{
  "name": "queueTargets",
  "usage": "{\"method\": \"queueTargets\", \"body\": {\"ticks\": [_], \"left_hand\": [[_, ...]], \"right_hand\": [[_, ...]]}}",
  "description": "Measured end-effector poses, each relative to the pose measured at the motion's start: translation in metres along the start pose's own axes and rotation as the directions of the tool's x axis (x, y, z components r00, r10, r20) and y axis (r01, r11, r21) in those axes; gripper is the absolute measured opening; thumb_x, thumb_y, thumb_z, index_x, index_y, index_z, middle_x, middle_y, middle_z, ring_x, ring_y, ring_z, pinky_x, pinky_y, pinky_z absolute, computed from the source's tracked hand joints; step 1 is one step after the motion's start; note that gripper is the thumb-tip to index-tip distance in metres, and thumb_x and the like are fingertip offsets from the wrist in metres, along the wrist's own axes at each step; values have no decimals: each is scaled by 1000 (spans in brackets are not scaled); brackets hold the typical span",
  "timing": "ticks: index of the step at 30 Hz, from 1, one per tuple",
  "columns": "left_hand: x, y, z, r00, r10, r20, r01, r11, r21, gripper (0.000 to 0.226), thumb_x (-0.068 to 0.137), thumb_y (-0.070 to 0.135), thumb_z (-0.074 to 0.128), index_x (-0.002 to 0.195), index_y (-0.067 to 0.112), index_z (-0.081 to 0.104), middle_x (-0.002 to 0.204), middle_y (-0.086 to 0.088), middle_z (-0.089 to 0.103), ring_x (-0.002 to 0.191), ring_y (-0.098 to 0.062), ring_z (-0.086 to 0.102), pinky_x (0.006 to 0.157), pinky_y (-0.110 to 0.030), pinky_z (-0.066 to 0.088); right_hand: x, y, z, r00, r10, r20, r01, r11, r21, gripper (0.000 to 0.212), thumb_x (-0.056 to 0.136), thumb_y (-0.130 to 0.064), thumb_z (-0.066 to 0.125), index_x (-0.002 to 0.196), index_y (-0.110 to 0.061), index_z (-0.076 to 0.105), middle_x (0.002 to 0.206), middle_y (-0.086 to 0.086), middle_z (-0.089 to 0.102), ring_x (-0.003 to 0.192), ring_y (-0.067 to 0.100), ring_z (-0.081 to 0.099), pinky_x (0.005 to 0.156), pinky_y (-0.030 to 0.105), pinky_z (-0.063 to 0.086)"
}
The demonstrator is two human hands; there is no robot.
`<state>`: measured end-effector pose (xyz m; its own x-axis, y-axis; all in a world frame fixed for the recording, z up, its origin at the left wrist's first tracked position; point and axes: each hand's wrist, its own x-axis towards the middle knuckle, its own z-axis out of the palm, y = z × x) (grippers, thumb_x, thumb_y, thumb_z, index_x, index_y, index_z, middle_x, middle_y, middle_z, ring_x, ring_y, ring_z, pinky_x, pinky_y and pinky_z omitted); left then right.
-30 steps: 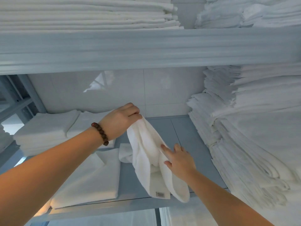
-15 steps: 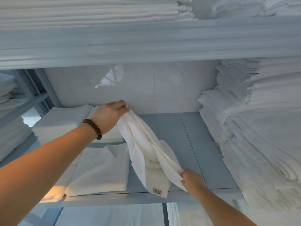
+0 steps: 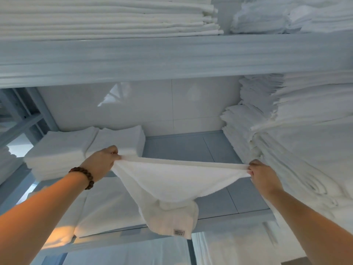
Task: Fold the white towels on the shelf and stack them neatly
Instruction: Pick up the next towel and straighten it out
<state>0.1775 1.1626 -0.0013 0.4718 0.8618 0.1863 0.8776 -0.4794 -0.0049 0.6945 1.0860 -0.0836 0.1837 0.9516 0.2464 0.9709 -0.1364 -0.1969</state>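
Observation:
A white towel (image 3: 172, 180) hangs stretched between my two hands above the grey shelf (image 3: 191, 148). My left hand (image 3: 102, 162), with a bead bracelet on the wrist, pinches its left top corner. My right hand (image 3: 262, 175) pinches the right top corner. The top edge is pulled taut and the rest sags down, with a small label at the lower end over the shelf's front edge. A stack of folded white towels (image 3: 63, 150) sits at the back left of the shelf. One flat folded towel (image 3: 107, 207) lies in front of that stack.
A tall, uneven pile of white towels (image 3: 298, 134) fills the right side of the shelf, close to my right hand. The upper shelf board (image 3: 172, 58) runs overhead and carries more folded linen (image 3: 107, 16). A tiled wall (image 3: 152, 104) closes the back.
My right hand slid along the towel and took its far corner, then moved right. My left hand moved left, so the bunched towel is now spread out between them.

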Motion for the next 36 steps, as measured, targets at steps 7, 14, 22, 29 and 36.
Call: {"method": "queueTargets", "body": {"ticks": [7, 14, 22, 29, 36], "left_hand": [[-14, 31, -35, 958, -217, -187, 186, 967, -172, 23, 84, 1, 55, 98, 5, 72, 107, -9, 57, 94, -30, 57, 87, -36, 45], [-54, 89, -72, 850, -299, -434, 198, 944, -262, 23, 78, -10, 56, 89, -2, 74, 105, -17, 64, 96, -37, 59, 87, -39, 45], [-120, 154, -89, 803, -385, -455, 234, 906, -353, 24, 83, -9, 53, 92, -2, 74, 103, -14, 58, 95, -32, 55, 83, -27, 37], [-155, 182, -109, 776, -379, -504, 215, 911, -353, 25, 82, -12, 50, 91, -4, 72, 102, -17, 58, 93, -34, 54, 80, -28, 36], [-172, 180, -89, 850, -351, -394, 218, 914, -343, 23, 83, -12, 47, 86, -7, 69, 97, -13, 55, 85, -30, 54, 76, -27, 36]], "right_hand": [[-16, 10, -67, 991, -113, -67, 112, 993, -22, 11, 89, -6, 50, 90, -5, 61, 98, 7, 59, 76, 27, 58, 67, 32, 47], [-53, 23, -135, 942, -165, -293, 178, 984, 18, 17, 87, -8, 62, 81, 6, 68, 93, 18, 62, 77, 36, 62, 70, 37, 46], [-119, 59, -185, 926, -148, -349, 168, 985, 28, 21, 90, -11, 59, 93, 8, 67, 104, 21, 62, 91, 39, 60, 77, 39, 42], [-153, 66, -206, 860, -5, -510, 110, 978, 176, 18, 88, -6, 58, 96, 8, 66, 104, 23, 64, 91, 40, 61, 80, 41, 45], [-164, 77, -199, 956, -101, -277, 118, 992, 48, 18, 90, -9, 58, 87, 6, 66, 95, 20, 62, 88, 38, 60, 72, 36, 40]]}}
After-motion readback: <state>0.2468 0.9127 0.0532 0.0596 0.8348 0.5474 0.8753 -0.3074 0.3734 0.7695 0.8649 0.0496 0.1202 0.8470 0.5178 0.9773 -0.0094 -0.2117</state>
